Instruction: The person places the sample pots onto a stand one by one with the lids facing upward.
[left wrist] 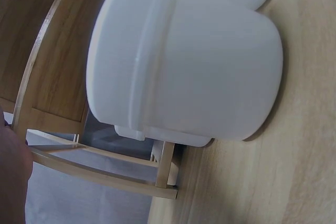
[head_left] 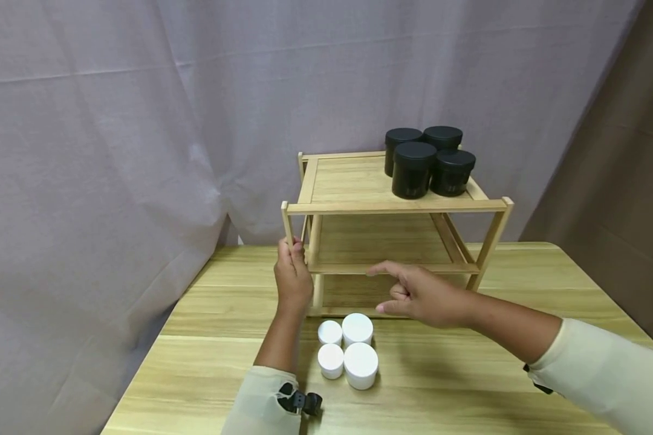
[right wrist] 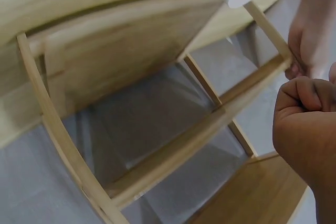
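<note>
A light wooden rack (head_left: 348,181) with three shelves stands on the table. My left hand (head_left: 294,278) grips its front left post (head_left: 288,225) just under the top shelf. In front of the middle shelf hovers my right hand (head_left: 430,296), holding nothing; its index finger and thumb point left and apart, with the other fingers bent. Several white lidded jars (head_left: 361,365) are grouped upright on the table before the rack, beside my left forearm. One white jar (left wrist: 210,61) fills much of the left wrist view, where only an edge of the left hand (left wrist: 13,171) shows.
Several black lidded jars (head_left: 412,172) stand clustered at the right of the top shelf. The lower shelves (head_left: 381,241) have open fronts. A grey curtain (head_left: 250,90) hangs behind the wooden table (head_left: 223,362).
</note>
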The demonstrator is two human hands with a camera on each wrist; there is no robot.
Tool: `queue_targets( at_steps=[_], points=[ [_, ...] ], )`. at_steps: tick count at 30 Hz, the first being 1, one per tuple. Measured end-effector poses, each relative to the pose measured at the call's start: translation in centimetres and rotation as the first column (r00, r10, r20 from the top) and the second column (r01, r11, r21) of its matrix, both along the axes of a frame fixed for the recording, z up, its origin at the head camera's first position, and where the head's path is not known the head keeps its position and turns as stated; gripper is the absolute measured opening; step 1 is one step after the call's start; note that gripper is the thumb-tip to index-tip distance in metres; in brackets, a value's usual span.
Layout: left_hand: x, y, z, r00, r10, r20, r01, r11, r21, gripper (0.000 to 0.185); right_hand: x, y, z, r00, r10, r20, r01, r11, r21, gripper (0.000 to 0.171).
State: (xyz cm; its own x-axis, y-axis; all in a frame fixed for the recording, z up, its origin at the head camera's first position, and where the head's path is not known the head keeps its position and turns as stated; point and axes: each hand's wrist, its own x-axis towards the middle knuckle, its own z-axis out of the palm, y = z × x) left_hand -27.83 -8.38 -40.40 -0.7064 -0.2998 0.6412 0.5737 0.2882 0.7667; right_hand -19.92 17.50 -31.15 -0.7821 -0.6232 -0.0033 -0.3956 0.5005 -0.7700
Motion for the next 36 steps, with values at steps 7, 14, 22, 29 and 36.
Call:
queue_targets(
  at_steps=[7,14,22,29,36],
  points=[
    [-0.1,0.1,-0.1,1.0,0.001,-0.01,-0.001,1.0,-0.001,0.024,-0.1,-0.1,-1.8,0.999,0.014,0.031,-0.013,1.0,-0.023,0.063],
    [0.1,0.1,-0.2,1.0,-0.008,0.01,0.008,1.0,-0.004,0.026,-0.6,0.0,-3.0,0.999,-0.011,0.048,0.012,1.0,-0.025,0.059],
    [0.1,-0.1,-0.2,1.0,0.008,0.02,-0.007,1.0,-0.017,0.026,-0.9,-0.1,-4.2,0.993,-0.022,0.112,0.033,0.994,-0.101,0.058],
    [0.1,-0.1,-0.1,1.0,0.002,-0.008,-0.003,1.0,-0.014,0.027,-0.9,0.0,-5.3,0.986,0.024,0.164,-0.002,0.99,-0.139,0.054],
    [0.1,0.0,0.0,1.0,0.004,-0.018,-0.005,1.0,-0.015,0.027,-1.2,0.0,-6.4,0.96,0.075,0.27,-0.009,0.972,-0.235,0.052]
  ],
)
